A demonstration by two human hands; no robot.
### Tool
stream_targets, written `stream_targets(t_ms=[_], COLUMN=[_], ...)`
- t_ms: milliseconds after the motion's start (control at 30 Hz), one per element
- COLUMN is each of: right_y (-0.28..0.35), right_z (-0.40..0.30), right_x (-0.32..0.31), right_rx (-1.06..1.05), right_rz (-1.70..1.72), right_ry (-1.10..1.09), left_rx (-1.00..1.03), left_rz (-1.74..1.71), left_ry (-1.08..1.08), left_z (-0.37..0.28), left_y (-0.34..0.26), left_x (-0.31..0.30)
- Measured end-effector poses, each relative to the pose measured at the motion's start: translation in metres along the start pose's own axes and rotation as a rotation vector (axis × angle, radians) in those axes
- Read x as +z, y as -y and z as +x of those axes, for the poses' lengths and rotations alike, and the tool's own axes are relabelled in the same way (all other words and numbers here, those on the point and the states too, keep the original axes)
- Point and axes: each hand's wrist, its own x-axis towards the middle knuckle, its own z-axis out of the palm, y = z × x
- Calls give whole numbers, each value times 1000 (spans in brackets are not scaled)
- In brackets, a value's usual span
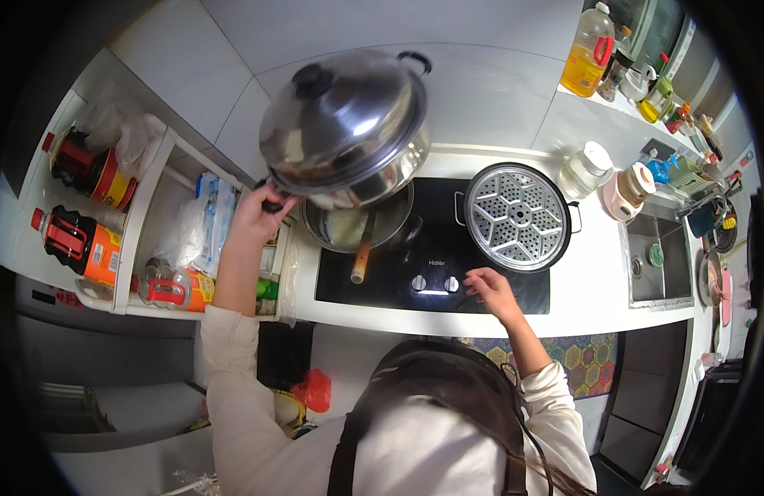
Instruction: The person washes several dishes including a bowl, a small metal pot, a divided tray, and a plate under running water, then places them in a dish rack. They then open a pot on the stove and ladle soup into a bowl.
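My left hand (pixel 262 209) grips a black side handle of a shiny steel pot section topped by a domed lid (pixel 351 111). It is held up, tilted, above the back left of the stove. Partly hidden below it, a wok-like pan (pixel 394 217) with pale contents stands on the left burner, a wooden-handled utensil (pixel 363 253) leaning over its rim. My right hand (pixel 490 290) hangs empty with loosely curled fingers near the right knob (pixel 451 283) of the black Haier cooktop (pixel 382 294). A pot with a perforated steamer plate (pixel 518 214) sits on the right burner.
A shelf rack (pixel 137 217) with sauce bottles borders the left side. Right of the stove stand a glass jar (pixel 583 170), a small pink-and-white appliance (pixel 629 193) and a steel sink (pixel 661 254). An oil jug (pixel 588 56) and condiment bottles line the ledge above.
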Motion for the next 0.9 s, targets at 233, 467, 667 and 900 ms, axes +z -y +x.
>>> stream_targets(t_ms=[233,467,667,900], right_y=[-19,-54,-76,-87], right_z=[-36,-85,-122,-129], right_x=[-89,-172,-211,-220], right_rx=[21,31,68,101], right_rz=[106,170,244,279], right_ry=[-232,-567,-703,-734], left_rx=[-29,-293,-355,-342], left_rz=[-91,-69,14,36], left_ry=[179,292,266,225], left_z=[-16,-4,14,32], left_y=[56,179,240,265], left_x=[131,213,225,203])
